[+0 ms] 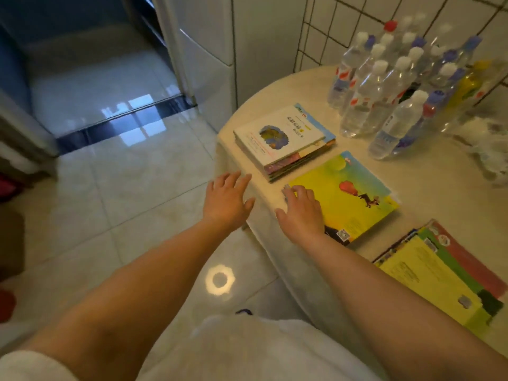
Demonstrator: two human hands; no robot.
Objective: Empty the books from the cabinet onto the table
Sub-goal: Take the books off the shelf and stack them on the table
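A round cream table (428,188) carries three groups of books. A stack with a white cover (283,138) lies at its left edge. A yellow-green picture book (354,196) lies in front of that stack. A pile of thin colourful books (442,273) sits nearest me on the right. My right hand (301,210) rests with relaxed fingers on the near left corner of the yellow-green book. My left hand (228,199) hovers open over the table's left edge, holding nothing. The cabinet is not in view.
Several clear water bottles (384,86) with white, purple and red caps crowd the table's far side, with crumpled plastic wrap (492,149) to their right. A tiled wall stands behind. Glossy floor tiles (132,193) and a doorway lie to the left.
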